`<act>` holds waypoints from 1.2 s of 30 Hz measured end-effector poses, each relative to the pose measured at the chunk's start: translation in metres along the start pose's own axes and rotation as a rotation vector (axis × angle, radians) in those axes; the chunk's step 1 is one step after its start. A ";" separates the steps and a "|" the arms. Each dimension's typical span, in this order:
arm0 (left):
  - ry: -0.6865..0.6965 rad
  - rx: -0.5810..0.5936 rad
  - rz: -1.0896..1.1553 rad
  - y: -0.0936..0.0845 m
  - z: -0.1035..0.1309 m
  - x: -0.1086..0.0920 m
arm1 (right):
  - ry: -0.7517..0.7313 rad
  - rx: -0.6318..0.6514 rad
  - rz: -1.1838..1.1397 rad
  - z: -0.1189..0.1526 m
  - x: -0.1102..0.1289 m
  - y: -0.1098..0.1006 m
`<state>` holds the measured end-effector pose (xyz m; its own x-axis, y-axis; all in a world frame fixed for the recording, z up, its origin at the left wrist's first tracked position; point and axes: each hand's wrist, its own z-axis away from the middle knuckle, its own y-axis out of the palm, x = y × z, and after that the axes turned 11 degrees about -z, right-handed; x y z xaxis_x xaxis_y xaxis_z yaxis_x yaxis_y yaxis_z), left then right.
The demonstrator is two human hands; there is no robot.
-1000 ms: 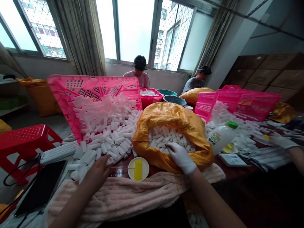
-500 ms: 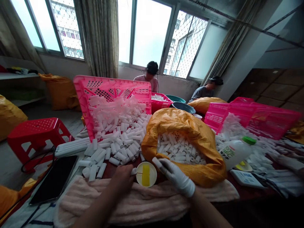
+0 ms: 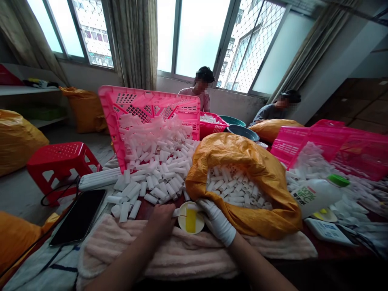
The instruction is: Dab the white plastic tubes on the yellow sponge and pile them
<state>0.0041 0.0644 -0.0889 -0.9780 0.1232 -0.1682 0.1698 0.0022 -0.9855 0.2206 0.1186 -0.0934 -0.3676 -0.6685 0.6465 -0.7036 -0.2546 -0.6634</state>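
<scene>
My bare left hand [image 3: 163,220] is closed around a small white piece with a thin stick pointing over a round white dish [image 3: 182,223]. A yellow block [image 3: 190,218] lies in that dish. On the dish's right side my right hand [image 3: 216,220], in a white glove, grips a short white tube [image 3: 195,207] over the dish's upper edge. White tubes [image 3: 157,182] are heaped behind my left hand, spilling from a tilted pink crate [image 3: 104,117]. An orange sack [image 3: 232,147] of more tubes stands open behind my right hand.
A pinkish towel [image 3: 133,258] runs along the near edge. At left are a dark phone [image 3: 78,217] and a red stool [image 3: 60,157]. A white bottle [image 3: 317,197] and a pale device [image 3: 327,231] stand right. Two people [image 3: 198,91] sit beyond.
My right hand has moved left with its tube, which is now over the dish near my left hand. The camera view has shifted, moving the scene slightly rightward.
</scene>
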 end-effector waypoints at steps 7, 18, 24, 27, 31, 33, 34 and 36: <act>0.007 -0.035 -0.006 0.002 0.000 0.000 | -0.128 0.034 0.022 0.008 0.000 -0.001; -0.015 -0.042 -0.016 0.002 0.001 0.002 | -0.205 -0.004 0.049 0.019 0.011 -0.003; -0.044 -0.028 -0.019 0.000 -0.001 0.002 | -0.286 0.083 0.146 0.020 0.017 -0.006; -0.036 -0.036 -0.015 0.002 -0.001 0.003 | -0.275 0.062 0.095 0.022 0.021 -0.007; -0.025 -0.053 -0.019 0.004 -0.002 0.003 | -0.241 -0.029 0.104 0.027 0.023 -0.003; -0.034 -0.045 -0.030 0.003 -0.002 0.003 | -0.298 0.053 0.190 0.027 0.027 -0.002; -0.037 -0.039 -0.034 0.003 -0.002 0.003 | -0.335 0.116 0.217 0.026 0.030 -0.001; -0.032 -0.034 -0.037 0.002 -0.002 0.003 | -0.368 0.182 0.225 0.023 0.038 -0.001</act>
<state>0.0016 0.0670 -0.0918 -0.9870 0.0905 -0.1330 0.1370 0.0397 -0.9898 0.2209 0.0769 -0.0769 -0.2356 -0.9161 0.3245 -0.5011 -0.1716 -0.8482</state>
